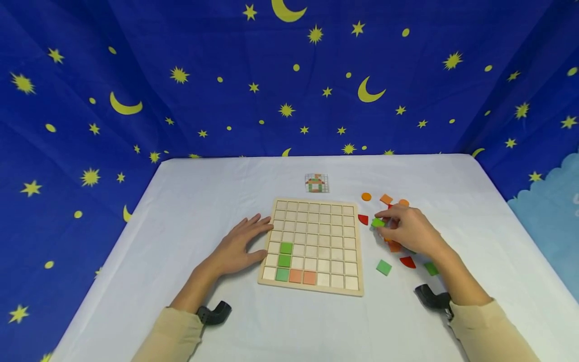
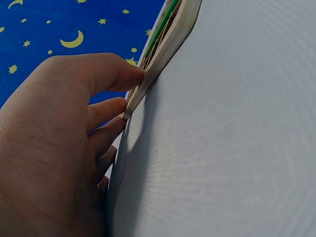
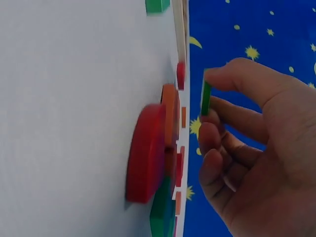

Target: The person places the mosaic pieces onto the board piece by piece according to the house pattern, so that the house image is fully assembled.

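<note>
My right hand (image 1: 413, 229) pinches a light green tile (image 1: 378, 222) between thumb and fingers, above the loose pieces right of the board. In the right wrist view the green tile (image 3: 205, 93) is seen edge-on, off the table. My left hand (image 1: 237, 245) lies at the left side of the wooden grid board (image 1: 312, 291), thumb and fingertips touching its edge. The left wrist view shows the thumb (image 2: 129, 74) against the board's rim (image 2: 168, 44). A column of green tiles (image 1: 284, 260) sits in the board, with two orange tiles (image 1: 302, 276) along the bottom row.
Beyond the board lies a small pattern card (image 1: 316, 183). Loose pieces around the right hand include an orange disc (image 1: 366, 196), red quarter-circles (image 1: 408, 262) and a green square (image 1: 384, 267). A white cloth (image 1: 203, 186) covers the table, and a blue starry curtain (image 1: 253, 110) stands behind.
</note>
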`<state>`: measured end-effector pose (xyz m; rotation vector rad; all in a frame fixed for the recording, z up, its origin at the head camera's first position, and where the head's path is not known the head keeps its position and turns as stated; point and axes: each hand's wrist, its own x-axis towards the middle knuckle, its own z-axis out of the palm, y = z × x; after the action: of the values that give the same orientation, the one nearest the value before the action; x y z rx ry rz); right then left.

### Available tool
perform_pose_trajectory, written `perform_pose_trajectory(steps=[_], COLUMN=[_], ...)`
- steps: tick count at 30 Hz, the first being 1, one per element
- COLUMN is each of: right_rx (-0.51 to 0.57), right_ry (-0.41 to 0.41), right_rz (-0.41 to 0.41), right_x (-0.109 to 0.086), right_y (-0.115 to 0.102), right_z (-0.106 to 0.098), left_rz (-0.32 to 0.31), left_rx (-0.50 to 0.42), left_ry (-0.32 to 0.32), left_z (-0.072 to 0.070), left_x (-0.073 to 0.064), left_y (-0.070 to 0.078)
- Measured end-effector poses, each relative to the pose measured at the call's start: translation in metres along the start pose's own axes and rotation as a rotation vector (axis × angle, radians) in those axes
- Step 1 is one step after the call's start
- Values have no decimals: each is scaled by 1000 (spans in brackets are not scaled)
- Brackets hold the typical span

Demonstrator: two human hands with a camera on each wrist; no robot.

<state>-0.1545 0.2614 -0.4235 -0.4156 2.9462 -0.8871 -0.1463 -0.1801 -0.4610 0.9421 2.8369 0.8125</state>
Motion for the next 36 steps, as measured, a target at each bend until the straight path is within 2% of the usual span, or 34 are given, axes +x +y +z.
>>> perform_pose_trajectory(steps=[13, 21, 36], right_rx=[41, 33, 44], right_ry=[-25, -41, -155], right_rz=[-116, -207, -349], right_x=[-5, -6, -12], right_y=[-13, -25, -52], right_z=[4, 14, 28], left_rz=[21, -12, -14], left_rx=[1, 3, 4], left_ry=[18, -5, 2], left_z=[-2, -3, -1], left_x=[0, -1, -1], left_y=[2, 5, 3])
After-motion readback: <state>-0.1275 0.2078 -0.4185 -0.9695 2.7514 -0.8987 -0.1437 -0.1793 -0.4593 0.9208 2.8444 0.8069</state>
